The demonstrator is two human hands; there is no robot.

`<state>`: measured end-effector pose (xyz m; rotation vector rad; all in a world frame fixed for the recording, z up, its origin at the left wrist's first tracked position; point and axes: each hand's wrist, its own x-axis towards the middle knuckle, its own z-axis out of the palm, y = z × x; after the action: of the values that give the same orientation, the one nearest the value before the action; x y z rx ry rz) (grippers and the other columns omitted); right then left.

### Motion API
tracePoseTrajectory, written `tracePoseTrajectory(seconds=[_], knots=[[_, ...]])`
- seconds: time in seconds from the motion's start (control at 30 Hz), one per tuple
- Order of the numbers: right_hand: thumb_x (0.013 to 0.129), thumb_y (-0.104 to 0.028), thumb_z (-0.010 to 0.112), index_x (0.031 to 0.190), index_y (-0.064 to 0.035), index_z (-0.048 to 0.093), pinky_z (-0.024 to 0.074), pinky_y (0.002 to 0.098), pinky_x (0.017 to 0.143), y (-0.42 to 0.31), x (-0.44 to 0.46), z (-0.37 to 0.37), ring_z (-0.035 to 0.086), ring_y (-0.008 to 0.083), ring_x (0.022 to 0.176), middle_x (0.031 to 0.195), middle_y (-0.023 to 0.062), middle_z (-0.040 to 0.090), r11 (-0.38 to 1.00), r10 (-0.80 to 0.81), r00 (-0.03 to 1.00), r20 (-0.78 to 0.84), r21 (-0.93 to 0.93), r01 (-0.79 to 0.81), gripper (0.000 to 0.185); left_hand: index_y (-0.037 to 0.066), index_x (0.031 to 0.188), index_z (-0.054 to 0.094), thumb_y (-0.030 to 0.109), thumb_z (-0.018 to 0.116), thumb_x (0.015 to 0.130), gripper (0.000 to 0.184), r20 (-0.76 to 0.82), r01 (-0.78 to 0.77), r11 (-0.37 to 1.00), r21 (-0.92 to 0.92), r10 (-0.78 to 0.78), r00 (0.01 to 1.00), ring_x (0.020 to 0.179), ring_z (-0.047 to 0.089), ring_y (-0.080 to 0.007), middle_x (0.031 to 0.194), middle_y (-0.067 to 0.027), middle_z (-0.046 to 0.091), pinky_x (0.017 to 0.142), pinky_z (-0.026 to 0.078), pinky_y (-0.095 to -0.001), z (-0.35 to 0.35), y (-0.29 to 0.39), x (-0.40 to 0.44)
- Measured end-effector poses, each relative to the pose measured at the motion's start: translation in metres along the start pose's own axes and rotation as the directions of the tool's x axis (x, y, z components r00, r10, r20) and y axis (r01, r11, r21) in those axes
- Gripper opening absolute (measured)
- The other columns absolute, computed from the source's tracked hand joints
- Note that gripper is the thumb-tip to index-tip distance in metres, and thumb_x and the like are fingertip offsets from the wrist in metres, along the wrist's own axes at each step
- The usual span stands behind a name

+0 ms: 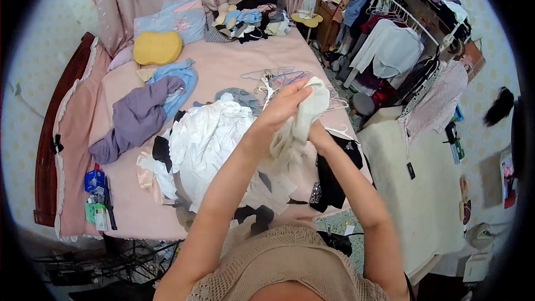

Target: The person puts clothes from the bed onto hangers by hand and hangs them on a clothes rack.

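My left hand (pixel 285 104) is closed on the upper part of a cream-white cloth (pixel 313 108), its fingers pinching the fabric. Lower and to the right, my right hand (pixel 319 135) is against the same cloth, its fingers mostly hidden behind the fabric. The cloth hangs down, blurred at its lower end, above the pink bed (pixel 228 61). A large heap of white clothes (pixel 209 134) lies to the left of my hands. Wire and plastic hangers (pixel 267 86) are just behind them. A black garment (pixel 334 181) rests below and to the right.
A purple garment (pixel 139 112) and a yellow cushion (pixel 157 48) are at the bed's left. Folded and piled clothes (pixel 251 18) lie at the back. A loaded clothes rack (pixel 407 14) stands at the right, behind a cream-covered couch (pixel 412 206). Boxes (pixel 96 189) sit at the left edge.
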<state>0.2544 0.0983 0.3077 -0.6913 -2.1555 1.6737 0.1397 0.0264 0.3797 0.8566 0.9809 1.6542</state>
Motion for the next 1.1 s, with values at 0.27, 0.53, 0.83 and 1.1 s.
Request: tracePoseTrajectory(seconds=[0.27,0.53,0.83,1.1], knots=[[0.094,-0.031,0.038,0.121,-0.0046,0.048,0.0397,0.0395,0.096,-0.017,0.003,-0.053,0.052,0.0251,0.111,0.119,0.0105,0.055,0.380,0.019,1.000,0.024,0.925,-0.029,0.039,0.003,0.121,0.050,0.024,0.048,0.091,0.036,-0.190,0.056,0.971,0.233,-0.011,0.982,0.097,0.056,-0.0119,0.111,-0.0065,0.058,0.084,0.044,-0.0265,-0.089,-0.046,-0.028],[0.091,-0.032,0.041,0.123,-0.0021,0.047,0.0342,0.0418,0.101,-0.028,0.008,-0.057,0.047,0.0287,0.116,0.126,0.0138,0.050,0.195,-0.206,0.978,-0.033,0.978,0.074,0.045,0.002,0.119,0.051,0.020,0.054,0.088,0.036,-0.020,0.237,0.872,0.428,-0.253,0.967,0.093,0.054,-0.0074,0.105,-0.0010,0.059,0.084,0.043,-0.0249,-0.084,-0.071,-0.055],[0.084,-0.030,0.058,0.114,-0.0056,0.052,0.0456,0.0373,0.088,0.030,0.010,-0.074,0.057,0.0221,0.099,0.112,0.0093,0.058,0.430,0.298,0.954,0.026,0.889,-0.158,0.039,0.004,0.115,0.053,0.025,0.047,0.092,0.032,-0.073,-0.025,0.846,-0.533,-0.017,0.997,0.093,0.060,-0.0175,0.106,-0.0078,0.061,0.080,0.050,-0.0304,-0.077,-0.030,-0.043],[0.076,-0.016,0.068,0.111,-0.0061,0.049,0.0454,0.0272,0.072,-0.020,-0.017,-0.009,0.056,0.0148,0.086,0.099,0.0025,0.056,0.970,-0.245,0.954,-0.171,-0.030,0.243,0.041,0.004,0.111,0.054,0.027,0.047,0.092,0.030,-0.093,0.051,0.859,-0.509,-0.114,0.989,0.086,0.061,-0.0146,0.100,-0.0062,0.061,0.074,0.050,-0.0285,-0.061,-0.021,-0.025]])
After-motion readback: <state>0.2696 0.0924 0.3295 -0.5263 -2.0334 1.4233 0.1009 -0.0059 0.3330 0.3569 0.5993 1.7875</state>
